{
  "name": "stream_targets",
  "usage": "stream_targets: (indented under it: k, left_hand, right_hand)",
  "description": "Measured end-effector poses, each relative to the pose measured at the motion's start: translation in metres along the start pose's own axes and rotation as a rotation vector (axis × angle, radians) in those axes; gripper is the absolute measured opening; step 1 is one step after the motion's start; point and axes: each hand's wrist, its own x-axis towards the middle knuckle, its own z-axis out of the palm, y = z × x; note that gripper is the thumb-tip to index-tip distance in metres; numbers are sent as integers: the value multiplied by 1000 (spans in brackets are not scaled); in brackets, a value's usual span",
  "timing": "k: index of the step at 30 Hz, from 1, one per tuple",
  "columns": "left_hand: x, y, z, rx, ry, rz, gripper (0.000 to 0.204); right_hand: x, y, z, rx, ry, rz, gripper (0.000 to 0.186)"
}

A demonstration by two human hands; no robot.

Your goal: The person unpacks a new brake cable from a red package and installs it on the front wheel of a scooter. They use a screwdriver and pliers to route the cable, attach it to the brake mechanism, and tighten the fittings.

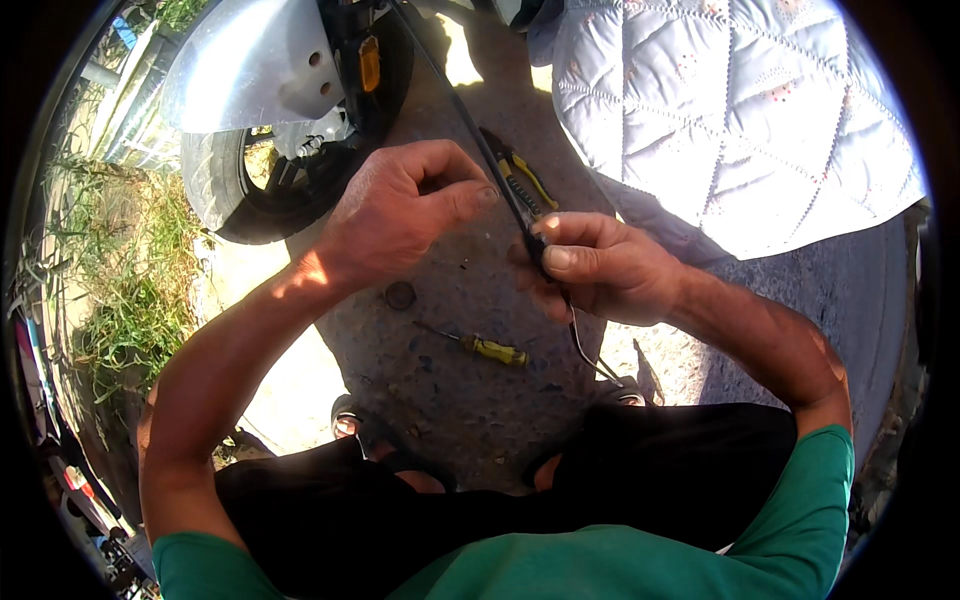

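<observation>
A long black cable [455, 100] slants down from the top of the view to my right hand [620, 268]. My right thumb and fingers pinch it at a thicker black section near its lower end. Below that grip, a thin bent wire [580, 345] hangs toward my foot. My left hand [395, 205] is closed just left of the cable, thumb tip beside it; whatever its curled fingers hold is hidden. Pliers with yellow-and-black handles [535, 182] lie on the ground behind the cable. Nearer to me rests a screwdriver with a yellow handle [497, 351].
At upper left stands a vehicle's wheel [215, 190] under a silver fender [250, 75] with an orange reflector [370, 64]. A white quilted cover [740, 120] drapes at upper right. A small round disc [400, 295] lies on the ground. Grass [140, 310] grows at left.
</observation>
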Motion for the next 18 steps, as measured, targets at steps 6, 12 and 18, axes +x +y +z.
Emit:
stream_targets:
  k: [6,12,18]
  left_hand:
    - [-13,18,-8,144,86,214,17]
    - [-9,39,-3,736,-152,225,25]
    - [2,42,-11,452,-296,89,16]
  right_hand:
    - [5,3,6,-35,83,-19,23]
    - [13,8,9,-266,151,-18,23]
    - [15,1,19,-385,150,-27,24]
